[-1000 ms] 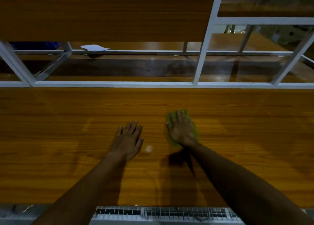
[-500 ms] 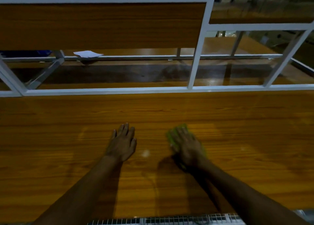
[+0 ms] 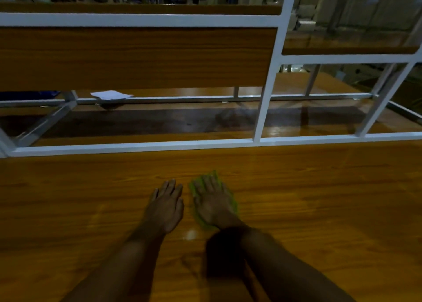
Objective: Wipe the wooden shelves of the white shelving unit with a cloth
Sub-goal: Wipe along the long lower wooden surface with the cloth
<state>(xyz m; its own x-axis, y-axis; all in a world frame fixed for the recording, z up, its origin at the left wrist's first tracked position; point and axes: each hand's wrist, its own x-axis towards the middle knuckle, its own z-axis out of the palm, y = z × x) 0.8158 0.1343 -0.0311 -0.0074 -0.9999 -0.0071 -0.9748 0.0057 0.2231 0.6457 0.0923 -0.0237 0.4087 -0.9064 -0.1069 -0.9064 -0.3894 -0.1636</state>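
Right hand (image 3: pixel 213 204) presses, seemingly flat, on green cloth (image 3: pixel 231 202); left hand (image 3: pixel 166 207) flat on wooden shelf (image 3: pixel 319 199)

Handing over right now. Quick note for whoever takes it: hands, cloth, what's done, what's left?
Left hand: open, flat on the near wooden shelf, holding nothing.
Right hand: open, fingers straight, pressing the green cloth onto the same shelf, just right of the left hand.
Done: wiping is under way mid-shelf; how much is clean cannot be told.
Left: the rest of this shelf, then the farther shelves behind the white frame; a white paper lies back there.
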